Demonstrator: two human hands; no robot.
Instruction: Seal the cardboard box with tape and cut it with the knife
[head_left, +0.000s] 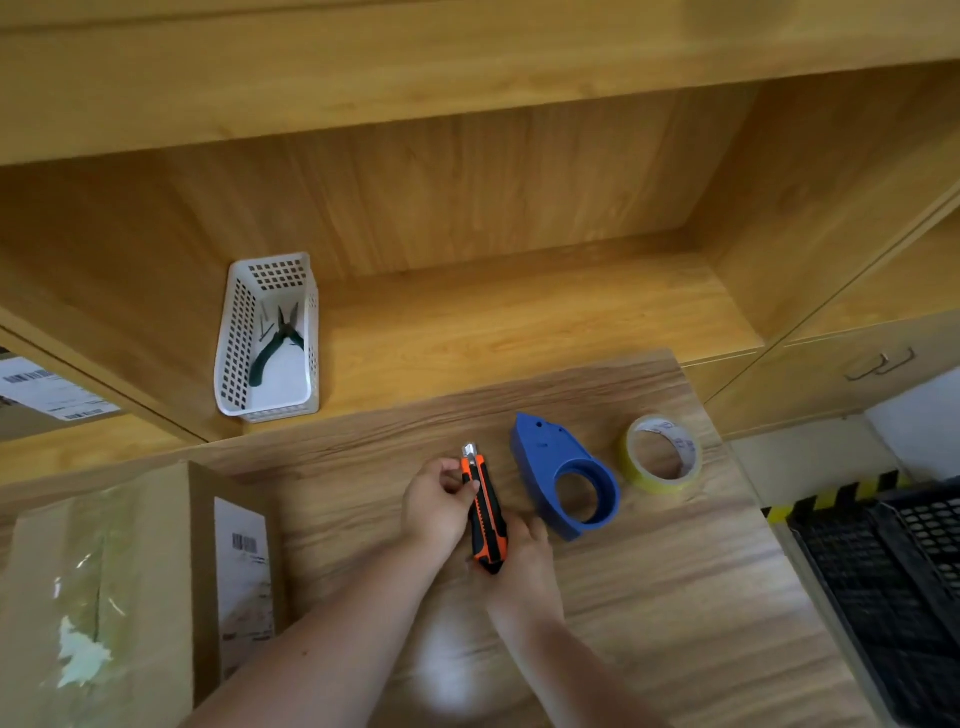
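box (98, 597): cardboard, bottom-left on the table, well apart from the hands. Top seam already carries glossy clear tape, torn and wrinkled in spots. White barcode label (244, 582) on its right side face.
table (675, 623): wood grain; box, hands and tape gear all on it.
right hand (519, 564): clasped around the butt end of the knife, fingers under and around the handle.
knife (485, 512): orange-black utility knife, held above the table at centre, tip pointing away from the person. Short metal blade end shows at the far tip.
left hand (436, 506): fingers pinched on the knife's upper part, thumb on the orange body near the slider.
dispenser (563, 475): blue, lying flat just right of the knife, no roll in its ring.
tape (661, 453): yellowish-clear roll, flat on the table, just right of the dispenser, not touching it as far as I can see.
crate (893, 587): black, slotted, off the table's right edge, lower down.
basket (267, 338): white, perforated, on the shelf behind the table, far left.
pliers (275, 343): dark-handled, lying inside the basket.
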